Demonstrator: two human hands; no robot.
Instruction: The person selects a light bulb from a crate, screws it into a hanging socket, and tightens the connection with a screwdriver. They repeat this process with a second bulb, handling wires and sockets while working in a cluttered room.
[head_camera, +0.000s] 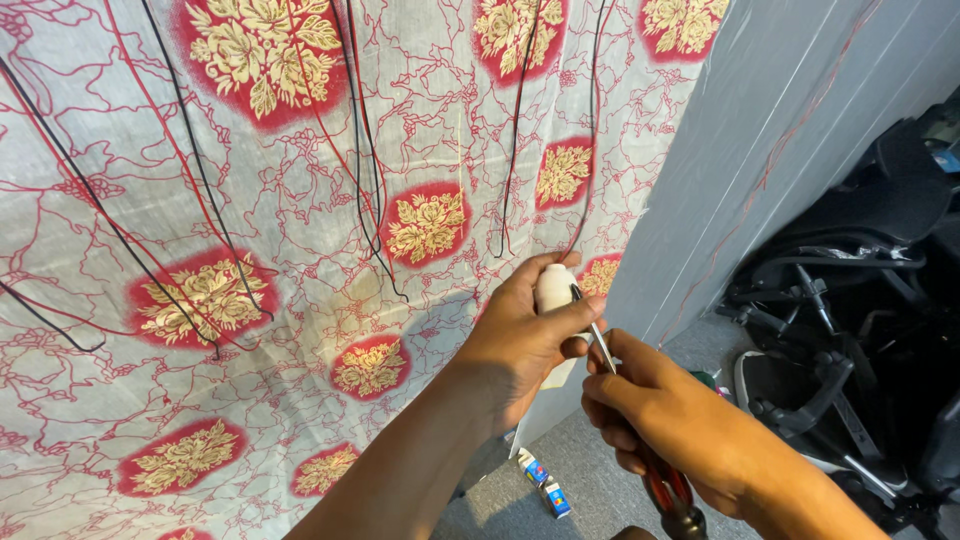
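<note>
The left hand (525, 335) is closing its grip around a small white cylindrical part (554, 288), holding it above the patterned cloth (300, 250). The right hand (665, 420) is clamping the red-handled screwdriver (600, 340), its tip touching the part. It is better to keep the shaft straight and press lightly, so the tip is not slipping toward the fingers (585, 318).

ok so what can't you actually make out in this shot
- Head view: the white fitting is mostly wrapped by the left hand, so its shape is unclear.
- The screwdriver tip's contact point is too small to tell.
- Its red handle is covered by the right hand and cut by the bottom edge.
- The small boxes on the floor are too small to identify.
</note>
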